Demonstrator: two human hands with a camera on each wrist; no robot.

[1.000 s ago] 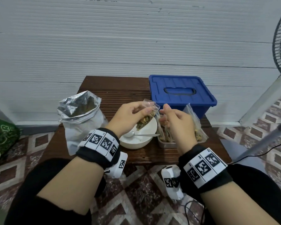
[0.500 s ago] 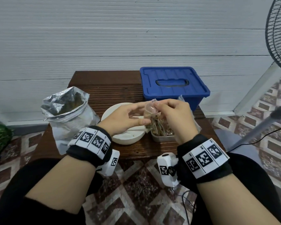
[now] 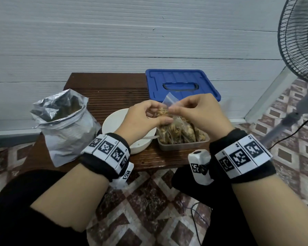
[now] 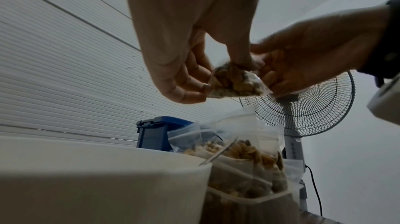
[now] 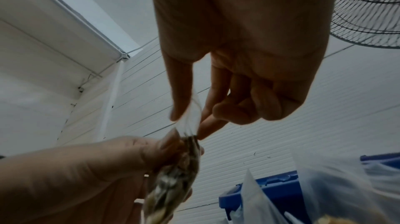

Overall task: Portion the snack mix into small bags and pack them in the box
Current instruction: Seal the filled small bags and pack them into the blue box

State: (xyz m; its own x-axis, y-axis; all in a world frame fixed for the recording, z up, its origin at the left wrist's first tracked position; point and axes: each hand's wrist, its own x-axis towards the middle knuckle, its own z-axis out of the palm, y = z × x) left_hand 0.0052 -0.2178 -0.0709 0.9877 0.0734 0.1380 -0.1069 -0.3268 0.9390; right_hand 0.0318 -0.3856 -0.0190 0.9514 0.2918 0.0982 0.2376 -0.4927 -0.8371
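A small clear bag of snack mix (image 3: 164, 110) (image 4: 234, 82) (image 5: 173, 173) hangs between both hands above the table. My left hand (image 3: 149, 116) (image 4: 190, 73) grips its filled body from the left. My right hand (image 3: 190, 110) (image 5: 194, 120) pinches the bag's clear top between thumb and forefinger. Below them a clear plastic tray (image 3: 183, 146) holds several filled small bags (image 3: 181, 130) (image 4: 249, 156). The blue lidded box (image 3: 181, 86) (image 4: 155, 133) stands behind, shut. A white bowl (image 3: 114, 121) (image 4: 97, 185) with a spoon (image 4: 216, 154) sits left of the tray. A silver foil bag (image 3: 64, 125) of mix stands open at the far left.
Everything stands on a small dark wooden table (image 3: 110, 89) against a white wall. A standing fan (image 3: 299, 41) (image 4: 303, 108) is at the right, with its cable on the tiled floor (image 3: 149, 201). My knees sit at the table's near edge.
Both hands carried the small bag from over the bowl rightward to above the tray. The right hand now pinches the bag's top.
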